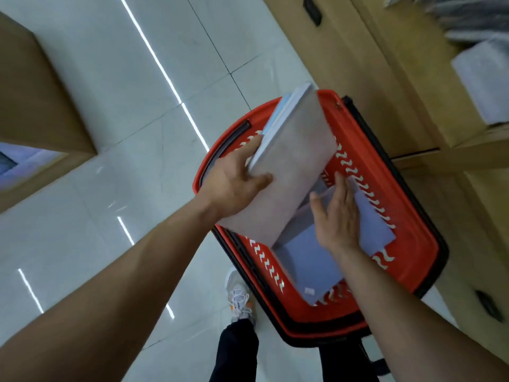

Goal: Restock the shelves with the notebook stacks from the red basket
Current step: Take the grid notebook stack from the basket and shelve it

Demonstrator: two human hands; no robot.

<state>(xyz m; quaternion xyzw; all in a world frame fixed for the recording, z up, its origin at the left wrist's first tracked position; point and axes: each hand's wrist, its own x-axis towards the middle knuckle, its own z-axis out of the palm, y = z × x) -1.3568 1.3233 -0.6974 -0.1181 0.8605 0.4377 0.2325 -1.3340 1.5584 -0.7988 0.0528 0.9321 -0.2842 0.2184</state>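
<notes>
Far out to the left of the left grip, a wooden fixture (33, 92) is seen standing on the pale tiled floor (115, 166), which is streaked with bright reflected lines of light. Now the left grip (234, 183) itself: it is clamped on a grey notebook stack (294, 172), with the thumb laid across the top cover and the fingers wrapped along the left edge. The stack is held tilted, lifted above the red basket (416, 252), and pale blue page edges are shown at its far end. Below this grip, nearer the person, a white shoe (239, 296) and a dark trouser leg (237, 351) are glimpsed.

Just right of the left grip and lower down, the right grip (336, 219) is found inside the basket. It is released, with the fingers stretched out and laid flat on a lilac notebook stack (300, 260) and the thumb spread towards the grey stack. The lilac stack is lying slanted in the basket under that palm, one corner reaching up against the slotted right-hand wall. The basket is set on the floor beneath both grips, with a black handle (228, 142) folded along its left rim.

Beyond the right grip, further right, a wooden shelf unit (399, 86) is seen, with white wrapped packs (482, 84) stacked on it, blurred.
</notes>
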